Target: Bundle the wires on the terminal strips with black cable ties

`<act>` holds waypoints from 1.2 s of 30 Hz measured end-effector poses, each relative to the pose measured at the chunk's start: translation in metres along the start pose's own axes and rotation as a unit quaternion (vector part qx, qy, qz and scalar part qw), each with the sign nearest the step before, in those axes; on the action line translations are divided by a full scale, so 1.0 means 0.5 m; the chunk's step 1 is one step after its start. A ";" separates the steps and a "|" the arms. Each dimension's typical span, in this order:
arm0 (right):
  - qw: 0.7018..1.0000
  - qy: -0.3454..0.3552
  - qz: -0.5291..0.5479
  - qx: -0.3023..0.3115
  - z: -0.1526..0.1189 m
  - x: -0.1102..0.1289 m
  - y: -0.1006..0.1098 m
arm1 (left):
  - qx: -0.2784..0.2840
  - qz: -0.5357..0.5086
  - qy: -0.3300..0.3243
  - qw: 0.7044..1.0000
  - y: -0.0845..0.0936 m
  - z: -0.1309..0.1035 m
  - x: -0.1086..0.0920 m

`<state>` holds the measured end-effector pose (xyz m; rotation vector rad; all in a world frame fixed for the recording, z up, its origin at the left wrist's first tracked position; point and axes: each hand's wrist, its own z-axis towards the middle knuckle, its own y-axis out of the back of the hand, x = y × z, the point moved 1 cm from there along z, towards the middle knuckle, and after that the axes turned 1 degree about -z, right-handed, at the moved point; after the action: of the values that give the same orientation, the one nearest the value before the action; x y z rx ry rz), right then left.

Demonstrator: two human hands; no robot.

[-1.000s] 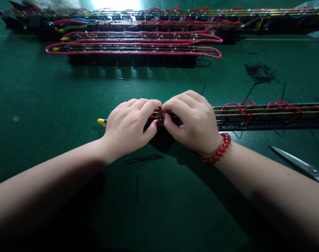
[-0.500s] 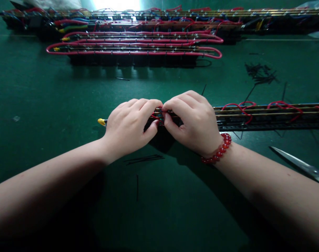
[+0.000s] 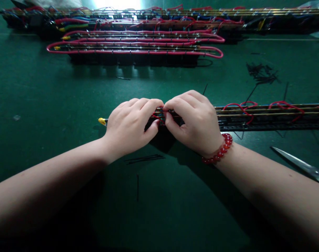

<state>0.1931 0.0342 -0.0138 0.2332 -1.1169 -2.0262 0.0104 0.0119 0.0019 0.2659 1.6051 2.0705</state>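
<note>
A long black strip assembly with brass rails [image 3: 277, 113] and looped red wires [image 3: 243, 108] runs across the middle of the bench. My left hand [image 3: 133, 122] curls over its left end, thumb at the near side and fingers at the far side. A yellow tip [image 3: 102, 121] sticks out beyond that hand. Close beside it, my right hand [image 3: 193, 120] has thumb and forefinger bent together over the strip, by a short red wire. What the right fingertips pinch is too small to make out. A red bead bracelet circles the right wrist.
Finished-looking assemblies with thick red cable [image 3: 135, 52] lie at the back. Scissors [image 3: 298, 162] rest at the right. Thin black ties lie in a pile [image 3: 261, 72] at back right, and a few loose ones [image 3: 145, 159] lie in front of my hands.
Both hands keep nearly the same place and grip on the strip. The whole view has shifted very slightly.
</note>
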 end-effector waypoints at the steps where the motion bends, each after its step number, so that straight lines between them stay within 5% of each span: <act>1: 1.000 0.002 -0.002 -0.002 0.000 0.000 0.000 | 0.000 0.000 0.000 1.000 0.000 0.000 0.000; 36: 1.000 0.012 -0.003 0.006 0.003 0.000 0.001 | 0.011 0.007 -0.006 1.000 0.001 -0.002 0.001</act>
<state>0.1925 0.0349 -0.0125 0.2654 -1.1150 -2.0177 0.0096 0.0113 0.0018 0.2993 1.6244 2.0587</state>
